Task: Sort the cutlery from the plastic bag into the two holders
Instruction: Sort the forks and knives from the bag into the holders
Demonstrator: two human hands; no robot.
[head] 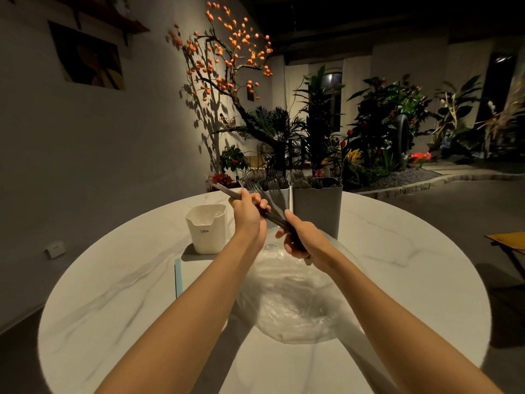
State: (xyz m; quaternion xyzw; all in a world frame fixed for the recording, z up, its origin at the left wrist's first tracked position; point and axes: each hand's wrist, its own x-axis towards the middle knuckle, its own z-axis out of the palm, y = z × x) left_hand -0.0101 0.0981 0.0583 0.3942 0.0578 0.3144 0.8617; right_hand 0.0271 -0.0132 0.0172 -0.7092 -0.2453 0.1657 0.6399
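Both hands are gripping one bundle of dark, slender cutlery [272,216] above the round white marble counter [397,251]: left hand [248,213] fingers curling around its upper part, right hand [301,240] fingers clasping its lower end. The bundle is tilting (tips up-left) just before the white fork-filled holder [277,194] and the grey holder [316,209]. The clear crumpled plastic bag [292,302] is lying below the wrists.

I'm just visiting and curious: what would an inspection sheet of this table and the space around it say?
Surface: round white marble-look table.
Job's things: crumpled clear plastic bag near the front edge; white holder with forks beside grey holder at the far edge; dark cutlery bundle.
Clutter: small white plastic cup; light-blue strip.
Hands: left hand and right hand both grip the bundle.
Cables: nothing seen.
Surroundings: orange-fruited tree, green plants, framed wall picture.
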